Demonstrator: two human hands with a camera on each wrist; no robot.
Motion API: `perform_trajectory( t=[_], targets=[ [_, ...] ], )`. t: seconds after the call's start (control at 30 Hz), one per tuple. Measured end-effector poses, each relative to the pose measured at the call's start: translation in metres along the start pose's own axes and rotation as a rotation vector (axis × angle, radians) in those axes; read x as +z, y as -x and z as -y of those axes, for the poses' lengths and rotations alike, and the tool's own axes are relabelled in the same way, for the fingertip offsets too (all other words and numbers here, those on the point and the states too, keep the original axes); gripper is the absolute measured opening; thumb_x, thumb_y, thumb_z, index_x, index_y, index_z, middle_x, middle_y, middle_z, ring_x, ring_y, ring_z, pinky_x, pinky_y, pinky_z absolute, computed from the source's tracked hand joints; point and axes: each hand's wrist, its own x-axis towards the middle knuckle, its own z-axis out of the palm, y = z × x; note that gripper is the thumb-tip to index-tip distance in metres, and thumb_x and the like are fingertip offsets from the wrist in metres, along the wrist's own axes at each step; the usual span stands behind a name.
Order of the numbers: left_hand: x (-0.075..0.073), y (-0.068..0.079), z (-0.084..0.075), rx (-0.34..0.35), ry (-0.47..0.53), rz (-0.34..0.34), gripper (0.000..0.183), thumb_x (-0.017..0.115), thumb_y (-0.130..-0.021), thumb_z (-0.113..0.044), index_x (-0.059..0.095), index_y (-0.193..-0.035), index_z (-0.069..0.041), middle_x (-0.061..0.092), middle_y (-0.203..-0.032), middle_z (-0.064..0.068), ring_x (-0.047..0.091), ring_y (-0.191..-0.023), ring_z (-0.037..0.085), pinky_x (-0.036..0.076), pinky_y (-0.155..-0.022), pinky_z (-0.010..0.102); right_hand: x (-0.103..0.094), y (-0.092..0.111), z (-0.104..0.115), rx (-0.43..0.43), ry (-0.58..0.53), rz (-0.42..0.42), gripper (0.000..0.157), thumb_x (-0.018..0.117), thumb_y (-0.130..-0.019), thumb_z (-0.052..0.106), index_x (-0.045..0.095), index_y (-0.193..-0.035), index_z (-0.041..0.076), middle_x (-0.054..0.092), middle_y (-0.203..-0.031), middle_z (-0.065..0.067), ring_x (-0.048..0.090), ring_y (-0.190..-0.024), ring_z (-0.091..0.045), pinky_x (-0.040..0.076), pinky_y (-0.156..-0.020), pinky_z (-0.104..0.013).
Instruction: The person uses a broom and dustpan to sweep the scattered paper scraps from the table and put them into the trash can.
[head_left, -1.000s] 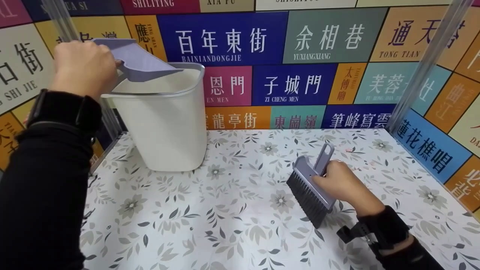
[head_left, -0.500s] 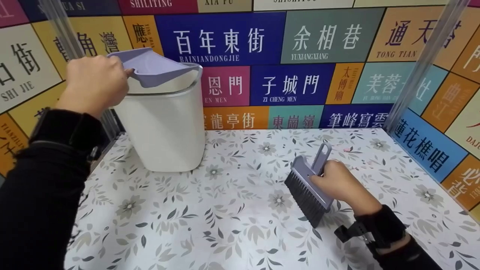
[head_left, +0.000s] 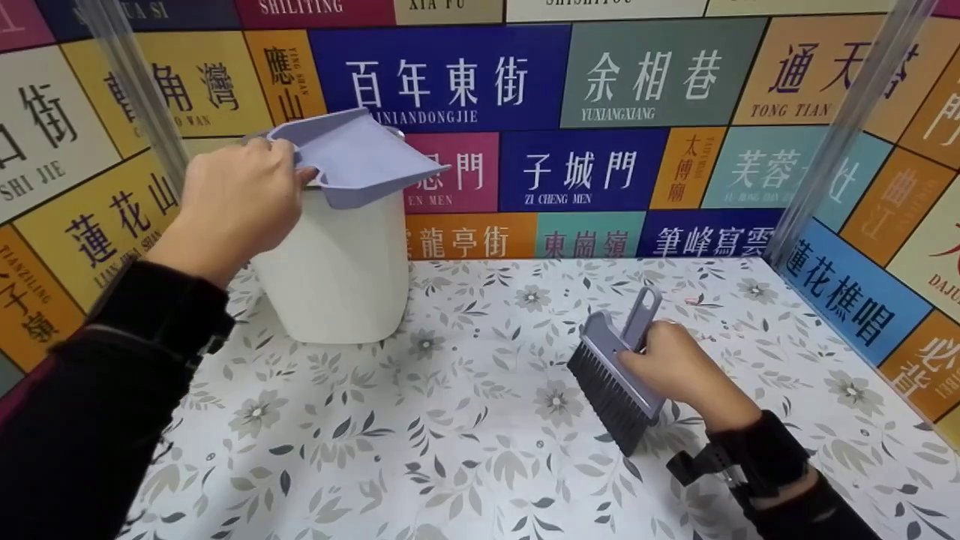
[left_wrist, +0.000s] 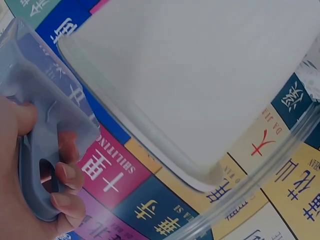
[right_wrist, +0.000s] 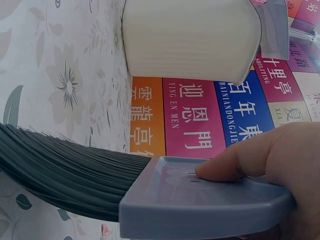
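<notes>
Dustpan (head_left: pixel 360 157): our left hand (head_left: pixel 240 199) curled round its handle, by the bin (head_left: pixel 349 277), toward the surface (head_left: pixel 465 420)'s far-left corner.
Brush (head_left: pixel 615 382): our right hand (head_left: pixel 671 364) pinched it, nearer the right edge.
Wall (head_left: pixel 585 169): we read "ZI CHENG MEN".

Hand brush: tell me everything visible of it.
The brush has a lavender-grey, plastic-looking body, a slim handle with a slot near its end, and a row of dark bristles. The right hand grips its body, thumb on the flat face. It is tilted, bristles downward, over the floral tabletop; whether they touch is unclear.
</notes>
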Motion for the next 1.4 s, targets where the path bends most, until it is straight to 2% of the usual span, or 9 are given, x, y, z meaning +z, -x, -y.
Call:
perform_trajectory(
  t=[0.2,0.4,0.63,0.8,1.1,1.4],
  targets=[
    [0.011,0.01,-0.016,0.048,0.059,-0.107,0.048,0.04,-0.116,-0.039,0.057,-0.112,0.006,0.059,-0.093,0.023,0.059,-0.083,0.043,0.053,-0.065,0.06,0.0,0.0,0.0,-0.004,0.003,-0.004,0.023,0.07,-0.088,0.014,0.068,-0.095,-0.008,0.07,-0.083,-0.017,0.064,-0.071,-0.024,0.059,-0.064,-0.041],
    [0.02,0.018,-0.03,0.092,0.091,-0.124,0.046,0.042,-0.115,-0.038,0.058,-0.117,0.005,0.061,-0.095,0.023,0.061,-0.081,0.042,0.053,-0.062,0.057,0.0,0.0,0.001,0.0,-0.005,0.001,0.025,0.07,-0.089,0.014,0.068,-0.097,-0.01,0.072,-0.087,-0.021,0.068,-0.074,-0.027,0.062,-0.069,-0.046],
    [0.028,0.027,-0.046,0.13,0.152,-0.166,0.041,0.047,-0.114,-0.036,0.058,-0.121,0.003,0.064,-0.097,0.021,0.064,-0.085,0.043,0.056,-0.065,0.057,0.001,0.0,0.001,0.01,-0.005,0.0,0.023,0.069,-0.089,0.013,0.069,-0.097,-0.008,0.073,-0.087,-0.019,0.069,-0.074,-0.025,0.062,-0.068,-0.042],
    [0.036,0.033,-0.056,0.166,0.179,-0.213,0.04,0.049,-0.114,-0.035,0.059,-0.123,0.003,0.066,-0.104,0.022,0.066,-0.091,0.045,0.056,-0.066,0.059,0.001,0.0,-0.001,-0.003,-0.003,-0.003,0.021,0.07,-0.088,0.013,0.069,-0.095,-0.007,0.073,-0.085,-0.02,0.068,-0.073,-0.026,0.061,-0.067,-0.044],
    [0.059,0.041,-0.069,0.227,0.136,-0.231,0.039,0.054,-0.112,-0.036,0.06,-0.113,0.002,0.064,-0.092,0.02,0.065,-0.082,0.041,0.057,-0.061,0.055,0.0,0.0,0.0,-0.028,0.013,-0.015,0.018,0.069,-0.088,0.013,0.068,-0.089,-0.005,0.07,-0.079,-0.014,0.063,-0.069,-0.022,0.057,-0.062,-0.039],
    [0.091,0.05,-0.087,0.282,0.137,-0.228,0.038,0.059,-0.11,-0.034,0.063,-0.115,0.003,0.067,-0.091,0.019,0.066,-0.08,0.039,0.057,-0.059,0.052,0.0,-0.001,0.0,-0.021,0.013,-0.016,0.018,0.07,-0.087,0.012,0.068,-0.09,-0.005,0.07,-0.08,-0.015,0.065,-0.069,-0.024,0.059,-0.064,-0.041]
  ],
)
